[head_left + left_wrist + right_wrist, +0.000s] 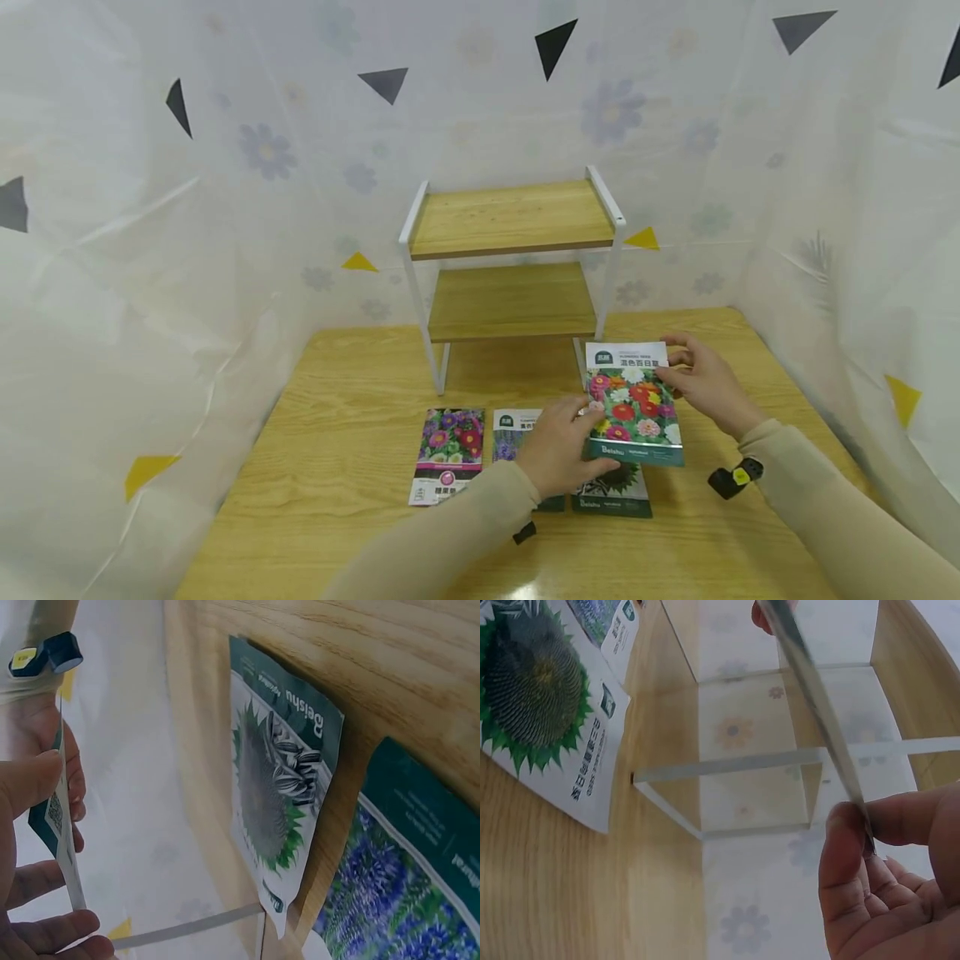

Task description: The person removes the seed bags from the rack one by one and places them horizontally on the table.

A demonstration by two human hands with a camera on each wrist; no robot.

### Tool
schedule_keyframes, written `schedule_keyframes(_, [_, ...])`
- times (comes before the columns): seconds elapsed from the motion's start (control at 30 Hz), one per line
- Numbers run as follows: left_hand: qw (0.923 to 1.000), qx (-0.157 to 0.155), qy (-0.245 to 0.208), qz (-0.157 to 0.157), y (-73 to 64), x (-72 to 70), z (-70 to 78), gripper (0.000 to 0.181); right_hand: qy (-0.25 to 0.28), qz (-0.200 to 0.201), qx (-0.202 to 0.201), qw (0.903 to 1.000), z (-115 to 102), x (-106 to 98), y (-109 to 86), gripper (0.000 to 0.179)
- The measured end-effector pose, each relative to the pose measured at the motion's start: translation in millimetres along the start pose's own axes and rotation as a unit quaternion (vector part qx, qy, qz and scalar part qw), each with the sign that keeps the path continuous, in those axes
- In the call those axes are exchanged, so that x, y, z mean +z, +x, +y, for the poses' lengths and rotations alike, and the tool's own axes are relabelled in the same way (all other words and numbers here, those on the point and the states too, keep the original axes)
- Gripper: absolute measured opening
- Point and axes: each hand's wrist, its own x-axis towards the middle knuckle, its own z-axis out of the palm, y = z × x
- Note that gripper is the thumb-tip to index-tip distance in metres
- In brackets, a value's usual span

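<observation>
A seed packet (637, 404) printed with mixed red, pink, white and yellow flowers is held up above the table, its front facing me. My right hand (708, 387) pinches its upper right edge between thumb and fingers, as the right wrist view also shows. At its lower left edge, my left hand (555, 454) holds it with the thumb on one face and fingers behind. Below it a sunflower seed packet (262, 780) lies on the table, partly covered in the head view. Beside that lies a packet with blue-purple flowers (382, 877), partly hidden by my left hand in the head view.
Farther left on the wooden table (300, 458) lies a packet with pink and purple flowers (453, 437). Behind the packets stands a two-tier rack (513, 221) with white legs and wooden shelves. A flower-patterned sheet (480, 108) hangs around the table.
</observation>
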Motion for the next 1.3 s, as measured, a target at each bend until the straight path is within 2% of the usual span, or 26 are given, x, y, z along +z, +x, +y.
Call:
schedule_keyframes(0.13, [0.9995, 0.009, 0.031, -0.005, 5.9, 10.3, 6.5, 0.067, -0.009, -0.001, -0.003, 1.0000, 12, -3, -0.1, 0.061])
schedule_keyframes(0.3, [0.9980, -0.003, 0.054, -0.034, 13.6, 21.3, 17.8, 0.068, -0.026, -0.003, -0.007, 0.9996, 26, -6, 1.5, 0.058])
schedule_keyframes(0.47, [0.9955, -0.007, 0.078, -0.054, 18.9, 27.7, 29.9, 0.068, -0.047, -0.011, 0.016, 0.9987, 35, -12, 1.3, 0.059])
schedule_keyframes(0.8, [0.9926, -0.003, 0.094, -0.076, 25.8, 45.5, 43.4, 0.070, -0.040, -0.044, 0.056, 0.9967, 61, -20, 1.4, 0.063])
schedule_keyframes(1.0, [0.9912, -0.008, 0.099, -0.088, 27.8, 50.4, 49.8, 0.067, -0.030, -0.058, 0.079, 0.9948, 72, -23, 0.1, 0.063])
schedule_keyframes(1.3, [0.9839, -0.019, 0.127, -0.124, 31.7, 55.9, 60.9, 0.068, -0.017, -0.073, 0.100, 0.9921, 83, -26, -6.3, 0.063])
